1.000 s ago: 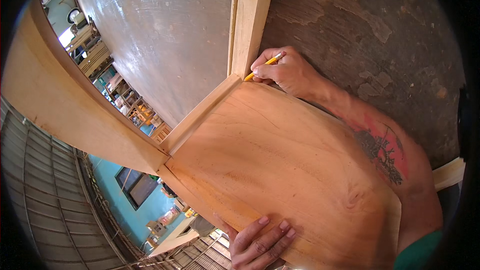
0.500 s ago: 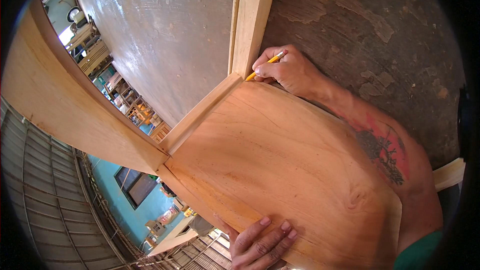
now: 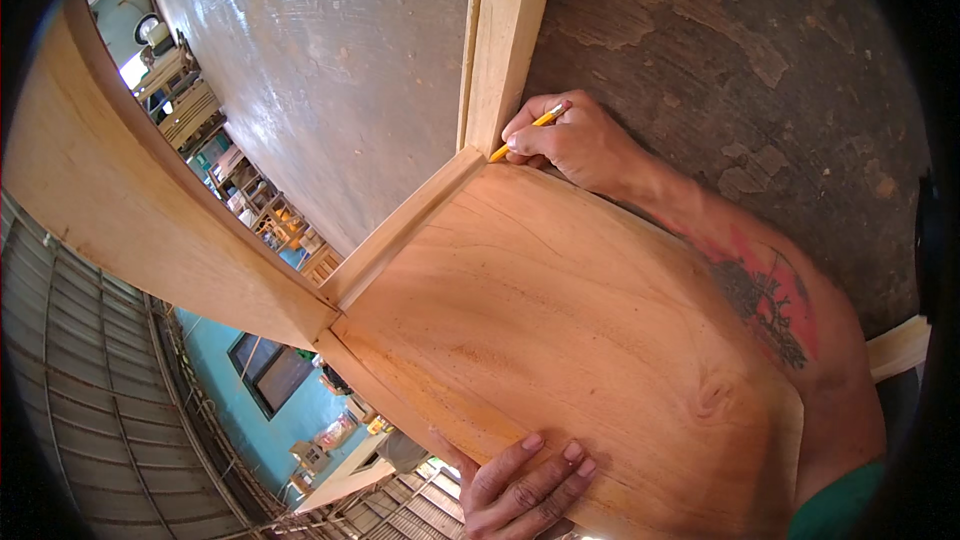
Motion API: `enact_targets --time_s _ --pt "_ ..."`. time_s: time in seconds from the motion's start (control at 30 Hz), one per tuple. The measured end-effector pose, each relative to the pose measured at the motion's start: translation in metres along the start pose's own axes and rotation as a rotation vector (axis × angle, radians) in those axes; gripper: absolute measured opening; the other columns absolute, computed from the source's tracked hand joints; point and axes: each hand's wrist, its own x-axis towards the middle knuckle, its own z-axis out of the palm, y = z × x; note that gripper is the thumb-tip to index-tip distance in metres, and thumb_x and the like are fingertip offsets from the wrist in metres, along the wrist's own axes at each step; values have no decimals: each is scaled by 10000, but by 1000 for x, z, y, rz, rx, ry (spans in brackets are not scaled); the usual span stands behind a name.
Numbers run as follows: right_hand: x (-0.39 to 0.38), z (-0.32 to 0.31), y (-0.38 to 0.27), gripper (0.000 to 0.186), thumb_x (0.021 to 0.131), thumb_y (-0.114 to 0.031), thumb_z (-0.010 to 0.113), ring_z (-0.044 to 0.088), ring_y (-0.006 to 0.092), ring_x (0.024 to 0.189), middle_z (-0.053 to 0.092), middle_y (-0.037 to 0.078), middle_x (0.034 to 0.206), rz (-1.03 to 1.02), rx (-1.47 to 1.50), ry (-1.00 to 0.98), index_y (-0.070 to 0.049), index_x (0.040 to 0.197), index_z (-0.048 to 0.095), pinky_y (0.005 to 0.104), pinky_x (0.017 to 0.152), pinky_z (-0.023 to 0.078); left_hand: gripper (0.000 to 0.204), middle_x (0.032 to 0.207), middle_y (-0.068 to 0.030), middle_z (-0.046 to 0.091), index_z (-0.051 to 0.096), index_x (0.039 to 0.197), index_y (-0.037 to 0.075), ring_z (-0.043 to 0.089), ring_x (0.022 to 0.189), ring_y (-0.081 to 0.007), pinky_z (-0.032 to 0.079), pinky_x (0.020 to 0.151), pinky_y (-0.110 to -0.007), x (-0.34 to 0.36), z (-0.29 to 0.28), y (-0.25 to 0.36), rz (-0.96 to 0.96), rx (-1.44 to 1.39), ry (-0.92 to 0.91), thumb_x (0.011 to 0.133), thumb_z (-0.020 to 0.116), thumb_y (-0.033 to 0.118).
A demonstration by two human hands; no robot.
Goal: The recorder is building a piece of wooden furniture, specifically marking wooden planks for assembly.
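Observation:
My right hand (image 3: 575, 145) is closed on a yellow pencil (image 3: 545, 118). The pencil's tip rests at the corner where a wooden panel (image 3: 580, 290) meets an upright wooden post (image 3: 508, 40) and a narrow wooden rail (image 3: 400, 225). My left hand (image 3: 525, 490) grips the panel's lower left edge. Its fingers lie over the face and the thumb is on the edge side; the palm is partly cut off by the frame's bottom. Along its right side, the panel runs beside my tattooed right forearm (image 3: 750, 260).
A worn, dark brown surface (image 3: 740, 70) spreads behind the right hand, and a glossy grey-brown one (image 3: 330, 50) lies left of the post. A wide wooden board (image 3: 170, 210) joins the panel's left corner. Beyond it are cluttered shelves (image 3: 265, 210), a blue wall (image 3: 215, 350) and metal roofing (image 3: 80, 370).

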Motion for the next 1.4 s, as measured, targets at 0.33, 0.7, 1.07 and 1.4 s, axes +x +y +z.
enact_targets --time_s 0.33,0.7,1.07,1.4 --pt "1 -1 0 189 863 -100 631 671 160 792 686 118 856 15 29 -30 67 941 673 274 745 545 218 964 -74 741 777 912 64 675 993 -281 550 905 -364 1 -3 3 -17 16 -28 705 755 129" --pt "2 1 3 166 817 -115 597 649 154 759 691 111 813 16 45 -1 26 852 677 295 705 511 201 955 -73 745 777 895 70 686 968 -261 556 897 -368 2 -2 5 -32 11 19 700 758 113" --pt "-6 -8 -1 148 848 -137 641 677 177 778 683 128 861 76 104 40 9 861 658 318 757 572 307 1051 -15 728 776 1008 122 650 1076 -261 389 1023 -526 -12 -5 -4 21 -55 -27 707 716 127" --pt "-74 -8 -74 381 1015 -407 511 634 115 623 689 70 710 21 -405 79 -49 1023 642 278 616 499 424 1046 1 711 755 1006 133 627 1084 -242 415 977 -533 -6 23 -6 55 -95 222 587 732 67"
